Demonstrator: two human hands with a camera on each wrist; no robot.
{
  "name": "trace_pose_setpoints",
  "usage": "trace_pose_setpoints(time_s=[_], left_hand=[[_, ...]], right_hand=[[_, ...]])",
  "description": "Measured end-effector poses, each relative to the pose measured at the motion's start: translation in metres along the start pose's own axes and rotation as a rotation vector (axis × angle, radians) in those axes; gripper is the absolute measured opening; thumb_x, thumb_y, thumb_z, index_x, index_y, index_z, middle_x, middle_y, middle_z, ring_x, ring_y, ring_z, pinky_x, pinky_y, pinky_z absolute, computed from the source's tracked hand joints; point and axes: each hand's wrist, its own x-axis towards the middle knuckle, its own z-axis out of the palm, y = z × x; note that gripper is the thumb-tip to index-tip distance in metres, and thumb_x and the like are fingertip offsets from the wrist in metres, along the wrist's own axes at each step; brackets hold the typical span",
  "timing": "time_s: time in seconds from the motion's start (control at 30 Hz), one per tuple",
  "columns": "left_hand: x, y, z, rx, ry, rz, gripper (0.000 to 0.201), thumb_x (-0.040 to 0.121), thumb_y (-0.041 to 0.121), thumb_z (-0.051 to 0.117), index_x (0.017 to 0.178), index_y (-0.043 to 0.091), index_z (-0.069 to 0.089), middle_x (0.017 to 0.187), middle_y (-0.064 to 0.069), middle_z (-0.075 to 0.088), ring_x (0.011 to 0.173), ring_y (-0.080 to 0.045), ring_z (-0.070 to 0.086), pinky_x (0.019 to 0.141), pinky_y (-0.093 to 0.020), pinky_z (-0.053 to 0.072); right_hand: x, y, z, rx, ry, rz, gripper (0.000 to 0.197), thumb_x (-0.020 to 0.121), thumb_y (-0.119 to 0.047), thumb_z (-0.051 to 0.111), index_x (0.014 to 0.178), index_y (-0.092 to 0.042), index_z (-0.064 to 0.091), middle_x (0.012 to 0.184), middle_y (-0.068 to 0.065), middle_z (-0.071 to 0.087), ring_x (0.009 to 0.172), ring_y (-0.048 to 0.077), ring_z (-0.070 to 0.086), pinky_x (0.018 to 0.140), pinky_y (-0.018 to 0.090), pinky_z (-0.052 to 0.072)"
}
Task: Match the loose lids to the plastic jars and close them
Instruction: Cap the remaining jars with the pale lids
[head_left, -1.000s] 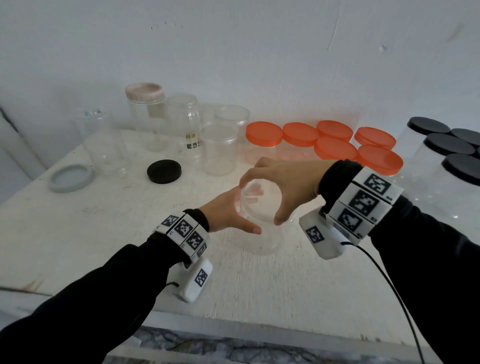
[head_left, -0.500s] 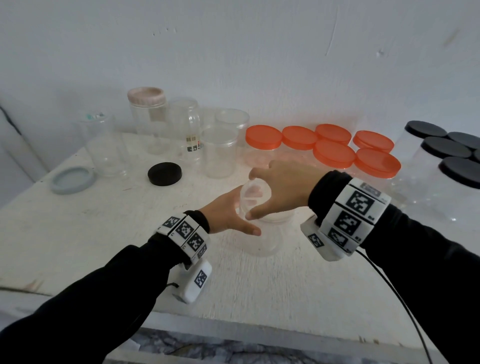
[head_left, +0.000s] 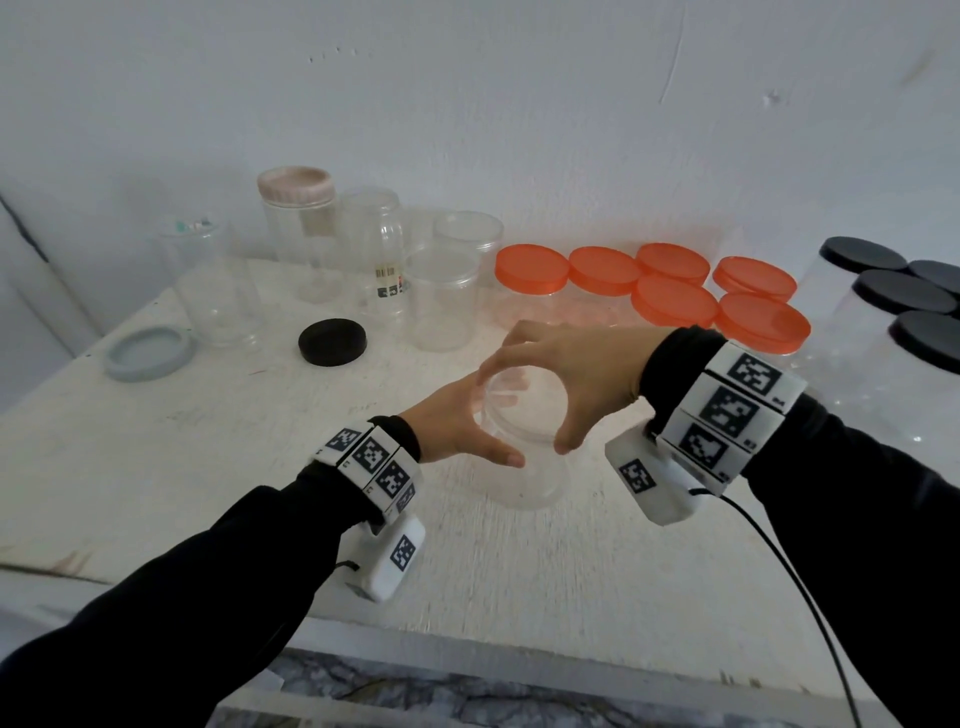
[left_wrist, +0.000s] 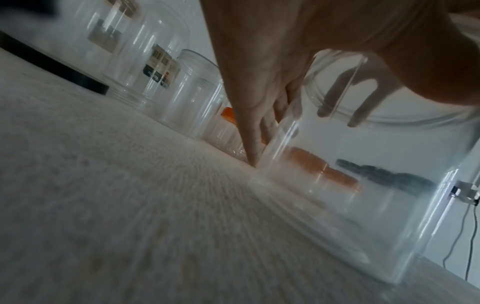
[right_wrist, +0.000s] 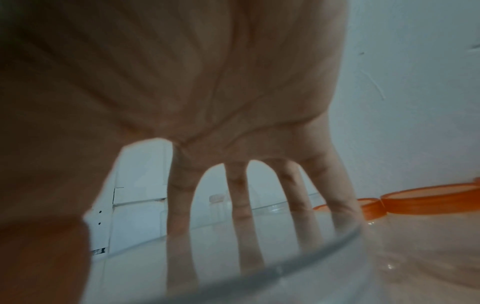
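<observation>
The clear jar (head_left: 519, 467) stands on the surface (head_left: 208, 467) in front of the person. The left hand (head_left: 457, 421) wraps its side, and the right hand (head_left: 566, 374) curls over the clear lid (head_left: 519, 410) on top. The lid is going on; next probably comes a turn until tight

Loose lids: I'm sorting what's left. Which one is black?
The black lid lying flat beside the barcode-labelled jar; the other loose one, the grey lid, lies farther left.

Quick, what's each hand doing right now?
Left hand: fingers wrapped round the clear jar, steadying it.
Right hand: fingers spread over the clear lid, gripping its rim atop the jar.
</observation>
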Motion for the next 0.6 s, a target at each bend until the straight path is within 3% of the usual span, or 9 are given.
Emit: trace_pose_setpoints(time_s=[0.13,0.27,0.33,0.4,0.5,0.53,0.6], left_hand=[[0.001,0.000,0.001,0.025,0.031,-0.008,0.103,0.058,0.029,0.085,0.143,0.024,0.026,0.126,0.021,0.045,0.116,0.012,0.041,0.094,-0.011,0.034],[0.002,0.002,0.005,0.041,0.077,-0.018,0.108,0.050,0.044,0.085,0.140,0.024,0.030,0.131,0.012,0.048,0.119,-0.001,0.045,0.100,-0.025,0.038],[0.002,0.002,0.007,0.031,0.080,-0.032,0.112,0.046,0.050,0.084,0.141,0.028,0.029,0.133,0.012,0.048,0.123,-0.005,0.044,0.104,-0.033,0.039],[0.002,0.002,0.008,0.023,0.071,-0.038,0.113,0.045,0.052,0.084,0.141,0.029,0.029,0.135,0.013,0.047,0.124,-0.006,0.044,0.105,-0.038,0.039],[0.001,0.002,0.008,0.038,0.091,-0.045,0.111,0.043,0.052,0.083,0.138,0.026,0.032,0.131,0.012,0.049,0.122,-0.007,0.045,0.105,-0.038,0.039],[0.001,0.003,0.008,0.051,0.094,-0.039,0.109,0.043,0.053,0.082,0.137,0.026,0.032,0.130,0.012,0.049,0.123,-0.007,0.045,0.106,-0.037,0.038],[0.000,0.005,0.009,0.057,0.095,-0.028,0.105,0.042,0.053,0.080,0.132,0.034,0.030,0.130,0.012,0.046,0.124,-0.009,0.041,0.107,-0.031,0.034]], right_hand=[[0.002,0.001,0.003,0.001,0.064,0.056,0.084,0.062,-0.047,0.078,0.132,-0.050,0.031,0.123,-0.009,0.035,0.107,0.015,0.044,0.091,0.037,0.044],[0.002,-0.004,0.013,-0.056,0.198,0.188,0.081,0.065,-0.069,0.064,0.134,-0.036,0.035,0.110,-0.004,0.041,0.095,0.018,0.045,0.074,0.031,0.038],[0.002,-0.008,0.018,-0.107,0.260,0.257,0.084,0.068,-0.078,0.052,0.133,-0.027,0.038,0.115,0.003,0.048,0.096,0.022,0.048,0.072,0.032,0.037],[0.002,-0.007,0.019,-0.151,0.222,0.294,0.091,0.068,-0.083,0.044,0.139,-0.027,0.032,0.131,0.008,0.046,0.111,0.027,0.049,0.082,0.037,0.040],[-0.003,-0.005,0.011,-0.109,0.059,0.212,0.093,0.070,-0.074,0.054,0.145,-0.042,0.009,0.152,-0.002,0.017,0.135,0.027,0.026,0.104,0.047,0.030],[-0.006,-0.005,0.007,-0.075,0.019,0.151,0.092,0.071,-0.065,0.064,0.143,-0.047,0.009,0.153,-0.007,0.011,0.137,0.024,0.021,0.105,0.048,0.029],[-0.011,-0.004,0.001,-0.024,-0.032,0.067,0.087,0.073,-0.045,0.073,0.140,-0.050,0.017,0.148,-0.012,0.014,0.134,0.020,0.023,0.104,0.044,0.032]])
